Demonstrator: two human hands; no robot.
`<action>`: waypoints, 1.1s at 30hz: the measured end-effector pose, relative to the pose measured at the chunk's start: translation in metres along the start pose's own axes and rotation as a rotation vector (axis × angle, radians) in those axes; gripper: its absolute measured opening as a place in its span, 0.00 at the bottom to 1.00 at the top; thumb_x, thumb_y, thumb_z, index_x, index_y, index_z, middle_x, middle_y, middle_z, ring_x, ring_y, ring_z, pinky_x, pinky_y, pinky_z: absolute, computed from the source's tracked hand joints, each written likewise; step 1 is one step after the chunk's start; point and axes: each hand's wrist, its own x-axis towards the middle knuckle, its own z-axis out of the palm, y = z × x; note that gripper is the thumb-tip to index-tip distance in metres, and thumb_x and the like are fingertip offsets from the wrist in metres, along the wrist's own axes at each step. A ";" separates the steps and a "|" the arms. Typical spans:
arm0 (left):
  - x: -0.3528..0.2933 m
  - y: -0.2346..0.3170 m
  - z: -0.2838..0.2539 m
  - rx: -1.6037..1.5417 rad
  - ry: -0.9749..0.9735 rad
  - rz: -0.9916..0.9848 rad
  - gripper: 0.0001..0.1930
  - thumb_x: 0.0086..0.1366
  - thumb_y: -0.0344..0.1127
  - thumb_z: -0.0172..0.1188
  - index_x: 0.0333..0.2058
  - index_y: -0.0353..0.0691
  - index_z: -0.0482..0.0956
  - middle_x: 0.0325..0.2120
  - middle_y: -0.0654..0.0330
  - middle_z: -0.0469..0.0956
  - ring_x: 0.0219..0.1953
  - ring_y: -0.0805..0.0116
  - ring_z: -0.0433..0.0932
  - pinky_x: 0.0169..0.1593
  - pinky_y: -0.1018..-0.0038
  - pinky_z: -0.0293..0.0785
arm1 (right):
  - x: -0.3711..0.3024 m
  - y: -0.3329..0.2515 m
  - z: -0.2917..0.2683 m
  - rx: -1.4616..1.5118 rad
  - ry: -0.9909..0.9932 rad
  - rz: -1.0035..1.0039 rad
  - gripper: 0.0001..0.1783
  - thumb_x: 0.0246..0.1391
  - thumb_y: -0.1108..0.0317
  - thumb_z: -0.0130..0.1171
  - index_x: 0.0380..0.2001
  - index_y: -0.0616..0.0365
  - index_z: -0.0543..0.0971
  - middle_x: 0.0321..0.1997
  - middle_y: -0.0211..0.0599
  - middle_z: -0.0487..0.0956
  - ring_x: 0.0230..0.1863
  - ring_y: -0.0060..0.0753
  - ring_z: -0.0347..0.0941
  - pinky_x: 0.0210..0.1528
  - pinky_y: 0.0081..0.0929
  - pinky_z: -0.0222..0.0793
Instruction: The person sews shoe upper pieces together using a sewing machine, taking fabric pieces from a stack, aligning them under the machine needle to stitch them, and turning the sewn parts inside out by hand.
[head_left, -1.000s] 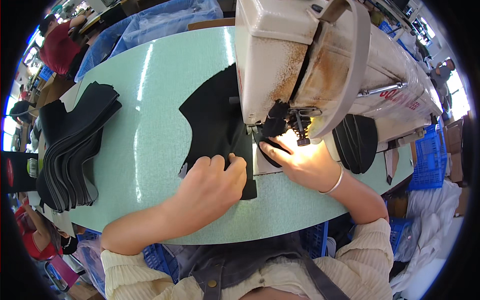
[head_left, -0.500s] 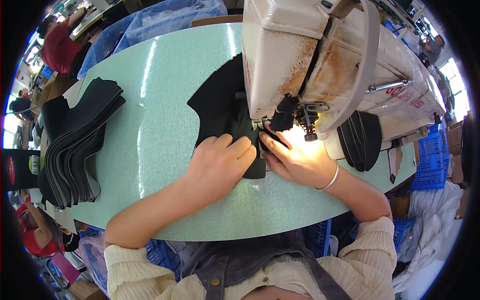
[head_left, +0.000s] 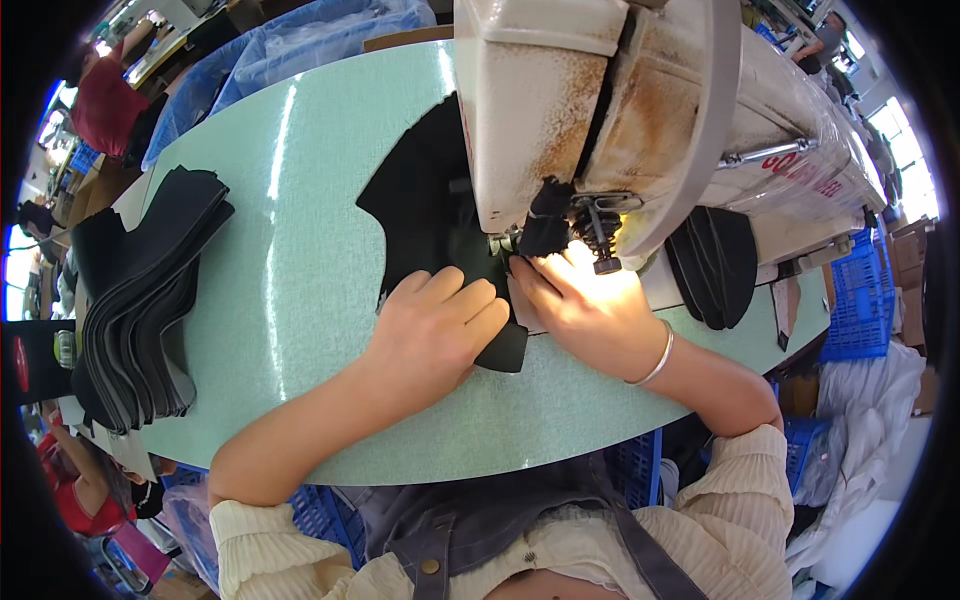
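A black fabric piece (head_left: 415, 200) lies on the pale green table, partly under the head of a white, rust-stained sewing machine (head_left: 540, 110). My left hand (head_left: 435, 325) has its fingers curled down on the near part of the piece, gripping it left of the needle area. Close to the presser foot (head_left: 502, 243), my right hand (head_left: 595, 315) has its fingers bunched against the piece's right edge, under the machine's lamp light. Its fingertips are partly hidden by the machine parts. A silver bangle circles the right wrist.
A stack of folded black pieces (head_left: 140, 290) rests at the table's left. More black curved pieces (head_left: 712, 265) lie beside the machine on the right. The table edge (head_left: 400, 483) curves in front of me. Blue crates (head_left: 862, 300) stand beyond its right side. Other people work in the background.
Against the view, the machine, piece and stack have shifted slightly left. The piece's near end has swung a little, and my right fingers have drawn closer together.
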 end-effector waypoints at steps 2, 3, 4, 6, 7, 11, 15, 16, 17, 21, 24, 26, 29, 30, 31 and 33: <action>0.000 0.000 -0.003 -0.009 -0.026 -0.018 0.26 0.31 0.27 0.70 0.37 0.43 0.81 0.38 0.67 0.79 0.34 0.67 0.73 0.34 0.70 0.67 | -0.001 0.002 -0.005 0.023 0.015 0.023 0.19 0.43 0.68 0.59 0.42 0.61 0.81 0.39 0.36 0.78 0.42 0.34 0.76 0.36 0.28 0.74; 0.000 0.001 -0.004 -0.024 -0.004 -0.011 0.26 0.32 0.27 0.70 0.37 0.43 0.80 0.38 0.67 0.79 0.35 0.67 0.72 0.34 0.70 0.67 | -0.003 0.003 -0.009 0.042 -0.006 0.043 0.19 0.43 0.68 0.59 0.42 0.60 0.81 0.37 0.35 0.78 0.41 0.33 0.76 0.36 0.28 0.74; -0.001 0.002 -0.006 -0.048 0.007 -0.011 0.25 0.32 0.27 0.69 0.37 0.43 0.80 0.38 0.67 0.79 0.35 0.67 0.72 0.35 0.70 0.66 | -0.004 0.006 -0.012 0.005 -0.006 0.046 0.18 0.43 0.69 0.59 0.41 0.60 0.81 0.35 0.34 0.77 0.40 0.32 0.76 0.35 0.28 0.74; -0.002 0.005 -0.007 -0.064 0.040 -0.007 0.19 0.37 0.27 0.66 0.33 0.43 0.77 0.33 0.66 0.74 0.33 0.66 0.70 0.33 0.70 0.65 | -0.006 0.013 -0.019 -0.067 -0.008 0.048 0.17 0.43 0.69 0.59 0.40 0.60 0.80 0.32 0.31 0.76 0.37 0.30 0.77 0.33 0.28 0.73; -0.001 0.007 -0.006 -0.054 0.063 0.002 0.12 0.41 0.28 0.63 0.28 0.43 0.74 0.28 0.65 0.70 0.31 0.66 0.69 0.32 0.70 0.63 | -0.006 0.015 -0.021 -0.050 -0.025 0.005 0.15 0.43 0.69 0.60 0.38 0.59 0.80 0.32 0.31 0.76 0.35 0.30 0.77 0.32 0.28 0.73; 0.001 0.011 -0.005 -0.031 0.045 0.028 0.06 0.45 0.30 0.59 0.23 0.43 0.71 0.24 0.63 0.66 0.30 0.66 0.68 0.30 0.70 0.62 | -0.005 0.012 -0.027 -0.083 -0.072 -0.105 0.10 0.43 0.70 0.60 0.32 0.59 0.80 0.29 0.32 0.74 0.30 0.28 0.75 0.28 0.27 0.69; -0.001 0.015 -0.007 -0.061 0.008 0.007 0.11 0.41 0.28 0.61 0.26 0.41 0.72 0.25 0.63 0.67 0.30 0.65 0.68 0.31 0.70 0.63 | -0.002 -0.006 -0.022 -0.143 -0.109 -0.111 0.15 0.46 0.69 0.61 0.39 0.65 0.80 0.28 0.29 0.69 0.30 0.25 0.70 0.25 0.24 0.66; -0.002 0.015 -0.008 -0.070 -0.018 0.000 0.17 0.36 0.25 0.62 0.31 0.40 0.76 0.27 0.63 0.69 0.31 0.65 0.69 0.32 0.69 0.63 | -0.002 -0.008 -0.021 -0.146 -0.122 -0.104 0.18 0.46 0.69 0.61 0.41 0.67 0.81 0.27 0.28 0.68 0.30 0.24 0.69 0.24 0.23 0.66; -0.003 0.015 -0.008 -0.078 -0.045 -0.006 0.24 0.32 0.23 0.64 0.36 0.39 0.79 0.28 0.64 0.71 0.32 0.64 0.70 0.32 0.69 0.64 | -0.001 -0.010 -0.020 -0.155 -0.106 -0.106 0.14 0.44 0.69 0.60 0.36 0.64 0.80 0.28 0.30 0.68 0.30 0.26 0.69 0.26 0.23 0.66; -0.003 0.015 -0.005 -0.089 -0.013 -0.008 0.25 0.30 0.22 0.64 0.35 0.38 0.79 0.28 0.64 0.71 0.31 0.64 0.69 0.31 0.69 0.63 | 0.001 -0.012 -0.015 -0.155 -0.052 -0.099 0.08 0.40 0.69 0.59 0.26 0.59 0.80 0.29 0.33 0.70 0.30 0.30 0.71 0.30 0.25 0.67; -0.001 0.011 -0.002 -0.093 0.010 -0.014 0.26 0.29 0.22 0.64 0.36 0.38 0.80 0.29 0.64 0.72 0.31 0.64 0.69 0.32 0.69 0.63 | 0.004 -0.011 -0.010 -0.167 -0.039 -0.075 0.09 0.40 0.69 0.59 0.27 0.61 0.80 0.31 0.34 0.72 0.32 0.30 0.72 0.31 0.25 0.69; -0.001 0.010 -0.002 -0.093 0.010 -0.028 0.28 0.28 0.21 0.64 0.38 0.38 0.80 0.31 0.63 0.74 0.31 0.63 0.69 0.32 0.68 0.63 | 0.006 -0.010 -0.006 -0.180 -0.023 -0.064 0.11 0.40 0.69 0.59 0.29 0.62 0.81 0.32 0.35 0.73 0.32 0.30 0.72 0.33 0.25 0.70; -0.005 0.014 -0.004 -0.074 -0.039 -0.121 0.30 0.31 0.20 0.63 0.42 0.36 0.81 0.36 0.60 0.76 0.41 0.59 0.75 0.43 0.62 0.73 | 0.007 -0.011 -0.004 -0.207 0.026 -0.071 0.13 0.40 0.69 0.59 0.32 0.65 0.81 0.32 0.36 0.73 0.33 0.30 0.72 0.34 0.25 0.71; -0.006 0.017 -0.004 -0.058 -0.010 -0.118 0.25 0.37 0.21 0.62 0.41 0.35 0.80 0.35 0.59 0.75 0.43 0.56 0.76 0.47 0.58 0.72 | 0.007 -0.012 -0.005 -0.223 0.041 -0.081 0.14 0.40 0.70 0.59 0.33 0.66 0.81 0.32 0.36 0.73 0.32 0.31 0.72 0.34 0.26 0.71; -0.007 0.020 -0.004 -0.044 0.016 -0.115 0.20 0.43 0.23 0.61 0.40 0.34 0.79 0.33 0.58 0.74 0.45 0.54 0.76 0.50 0.54 0.72 | 0.006 -0.014 -0.006 -0.240 0.042 -0.088 0.15 0.40 0.70 0.59 0.33 0.67 0.81 0.32 0.36 0.73 0.32 0.31 0.72 0.34 0.26 0.71; -0.008 0.022 -0.002 -0.087 0.049 -0.145 0.14 0.50 0.24 0.60 0.38 0.33 0.79 0.32 0.56 0.73 0.50 0.50 0.77 0.57 0.47 0.70 | 0.001 -0.019 -0.010 -0.142 0.001 -0.089 0.14 0.41 0.71 0.59 0.33 0.68 0.81 0.32 0.37 0.73 0.33 0.32 0.72 0.35 0.27 0.71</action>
